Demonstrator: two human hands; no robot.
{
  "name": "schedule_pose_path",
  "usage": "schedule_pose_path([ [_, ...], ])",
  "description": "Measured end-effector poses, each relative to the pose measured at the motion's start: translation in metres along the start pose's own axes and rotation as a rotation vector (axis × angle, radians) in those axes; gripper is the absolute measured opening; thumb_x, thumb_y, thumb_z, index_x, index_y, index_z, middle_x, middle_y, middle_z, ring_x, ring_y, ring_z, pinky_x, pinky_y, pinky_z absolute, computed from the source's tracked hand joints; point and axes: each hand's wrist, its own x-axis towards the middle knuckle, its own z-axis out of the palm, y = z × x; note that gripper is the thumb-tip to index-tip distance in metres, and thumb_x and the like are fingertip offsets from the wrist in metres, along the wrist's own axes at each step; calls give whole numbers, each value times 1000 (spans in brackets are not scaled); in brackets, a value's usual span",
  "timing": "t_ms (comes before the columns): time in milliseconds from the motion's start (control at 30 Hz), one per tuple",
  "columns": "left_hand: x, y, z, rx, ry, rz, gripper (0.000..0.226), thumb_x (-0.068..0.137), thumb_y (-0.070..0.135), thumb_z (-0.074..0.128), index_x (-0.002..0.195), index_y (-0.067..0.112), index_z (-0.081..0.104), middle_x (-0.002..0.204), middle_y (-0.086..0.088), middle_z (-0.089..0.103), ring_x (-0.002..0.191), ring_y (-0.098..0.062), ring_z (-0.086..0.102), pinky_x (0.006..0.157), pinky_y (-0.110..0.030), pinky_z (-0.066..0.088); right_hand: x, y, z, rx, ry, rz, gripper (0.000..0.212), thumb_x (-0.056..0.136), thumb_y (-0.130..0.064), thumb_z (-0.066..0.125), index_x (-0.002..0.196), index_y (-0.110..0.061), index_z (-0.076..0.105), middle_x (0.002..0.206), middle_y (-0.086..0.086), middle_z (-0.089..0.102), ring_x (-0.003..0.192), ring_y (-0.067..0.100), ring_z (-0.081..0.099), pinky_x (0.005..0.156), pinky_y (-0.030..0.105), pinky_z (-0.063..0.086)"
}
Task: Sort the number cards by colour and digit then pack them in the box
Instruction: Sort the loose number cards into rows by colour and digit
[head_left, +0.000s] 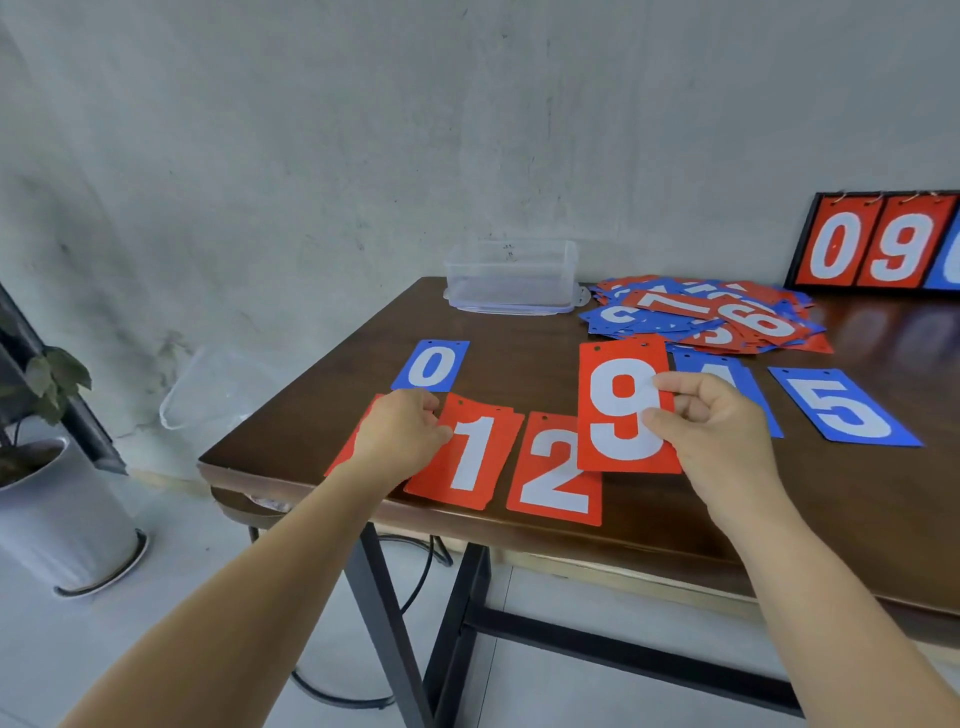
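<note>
Right hand pinches red 9 card, centre frame; left hand fingers curled (grip unclear). Risk: inverted 9 filed as 6.

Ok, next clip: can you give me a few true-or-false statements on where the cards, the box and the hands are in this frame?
1. The right hand pinches the red 9 card between thumb and fingers. True.
2. Sorted cards are already packed in the clear box. False: no cards show inside it.
3. The blue 5 card lies flat on the table, to the right of the held card. True.
4. The red 2 card lies left of the red 1 card. False: it lies to the right of it.
5. The left hand holds the blue 0 card. False: that card lies flat beyond the hand, untouched.
</note>
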Motion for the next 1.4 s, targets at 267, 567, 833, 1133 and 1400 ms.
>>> schedule_pose_path([
  [267, -1, 28, 12, 146, 128, 154, 35, 90, 19, 60, 125, 13, 61, 116, -7, 65, 107, -24, 60, 86, -36, 52, -4, 7, -21, 33, 38, 65, 50, 89, -11, 67, 133, -25, 48, 94, -6, 67, 84, 8, 64, 55, 17, 48],
  [567, -19, 147, 70, -96, -36, 436, 38, 89, 28, 64, 127, 23, 60, 120, 4, 64, 113, -16, 58, 102, -43, 43, -5, 28, -134, -103, 263, 141, 37, 90, -5, 64, 125, -13, 55, 87, -6, 63, 73, 4, 60, 57, 19, 47],
  [833, -46, 238, 129, -173, -187, 550, 37, 90, 32, 63, 127, 27, 59, 124, 8, 60, 116, -10, 54, 106, -41, 38, -6, 65, -301, -568, 670, 327, 32, 86, -12, 56, 116, -16, 65, 108, 8, 68, 97, 30, 62, 83, 43, 52],
  [1133, -53, 277, 172, -22, -119, 443, 46, 89, 42, 63, 132, 31, 53, 138, 6, 50, 130, -19, 40, 106, -40, 33, 3, 97, -375, -1000, 666, 519, 40, 91, -23, 54, 131, -15, 58, 121, 19, 55, 111, 40, 48, 88, 47, 46],
  [1400, -25, 262, 161, 137, -195, 181, 93, 75, 70, 61, 150, 29, 26, 159, -1, 21, 145, -22, 22, 117, -44, 19, 2, 98, -378, -1135, 418, 408, 20, 89, -29, 55, 96, -19, 71, 94, 5, 52, 92, 25, 36, 81, 37, 25],
])
